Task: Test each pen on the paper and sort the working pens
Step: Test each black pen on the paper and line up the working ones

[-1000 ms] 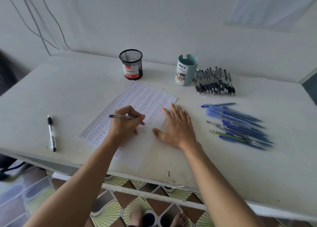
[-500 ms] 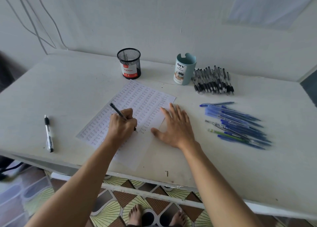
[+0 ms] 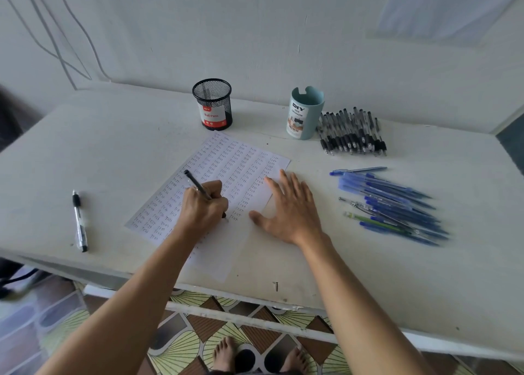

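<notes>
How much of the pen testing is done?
Done: the paper is mostly covered in "test" scribbles, so many pens look tried. Now: the left hand writes with a black pen while the right hand presses it flat. Left: the black pile and blue pile, probably not yet sorted.

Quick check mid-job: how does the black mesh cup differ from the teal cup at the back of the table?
The black mesh cup is see-through wire; the teal cup has solid walls. The mesh cup's rim is even; the teal cup's rim is notched. The mesh cup's label is red and white, reading Ball Pens; the teal cup's is white, reading Desk Organizer. Both stand upright, and no pen shows above either rim.
</notes>
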A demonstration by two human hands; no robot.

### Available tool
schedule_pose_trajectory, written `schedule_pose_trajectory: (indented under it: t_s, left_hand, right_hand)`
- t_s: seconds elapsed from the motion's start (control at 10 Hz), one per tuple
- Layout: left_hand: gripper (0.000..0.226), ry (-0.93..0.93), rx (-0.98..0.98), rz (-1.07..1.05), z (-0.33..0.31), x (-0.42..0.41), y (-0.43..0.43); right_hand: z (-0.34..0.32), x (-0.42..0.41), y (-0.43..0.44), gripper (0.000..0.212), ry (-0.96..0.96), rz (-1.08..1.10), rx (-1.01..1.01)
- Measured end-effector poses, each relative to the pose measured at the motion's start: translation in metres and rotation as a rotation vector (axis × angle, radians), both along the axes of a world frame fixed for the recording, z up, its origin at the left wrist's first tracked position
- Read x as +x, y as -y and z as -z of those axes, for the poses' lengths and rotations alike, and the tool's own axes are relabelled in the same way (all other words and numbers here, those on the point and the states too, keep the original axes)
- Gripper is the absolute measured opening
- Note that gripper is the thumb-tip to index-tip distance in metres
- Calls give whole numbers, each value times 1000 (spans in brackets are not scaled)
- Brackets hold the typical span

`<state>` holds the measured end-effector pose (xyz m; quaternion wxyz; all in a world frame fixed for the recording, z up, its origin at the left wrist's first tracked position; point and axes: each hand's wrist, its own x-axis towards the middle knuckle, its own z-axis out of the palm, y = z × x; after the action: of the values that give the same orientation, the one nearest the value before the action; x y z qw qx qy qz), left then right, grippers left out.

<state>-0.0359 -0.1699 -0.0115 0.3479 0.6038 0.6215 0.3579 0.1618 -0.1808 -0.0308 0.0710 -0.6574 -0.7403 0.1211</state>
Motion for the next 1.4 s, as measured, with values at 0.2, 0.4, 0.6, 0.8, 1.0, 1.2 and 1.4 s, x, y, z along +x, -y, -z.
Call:
schedule_pose_trajectory:
  t_s: [0.2, 0.4, 0.6, 0.8, 1.0, 1.2, 1.4]
  left_hand:
    - [29, -30, 23, 21, 1, 2, 0]
    - [31, -16, 19, 25, 3, 2, 0]
    - [36, 5, 22, 41, 5, 2, 0]
    - [36, 14, 17, 37, 4, 4, 1]
    - [35, 5, 20, 58, 6, 4, 1]
    - [25, 11, 46, 101, 6, 3, 3]
    - [41, 89, -23, -2, 5, 3, -2]
  right_hand:
    - [-1, 0, 0, 91, -5, 2, -6]
    - [1, -1, 0, 91, -15, 11, -1]
    - [1, -1, 0, 91, -13, 10, -2]
    - [1, 0, -1, 91, -8, 7, -14]
    - [2, 0, -1, 95, -3, 8, -16]
    - [3, 0, -1, 97, 1, 11, -14]
    - [2, 0, -2, 99, 1, 15, -13]
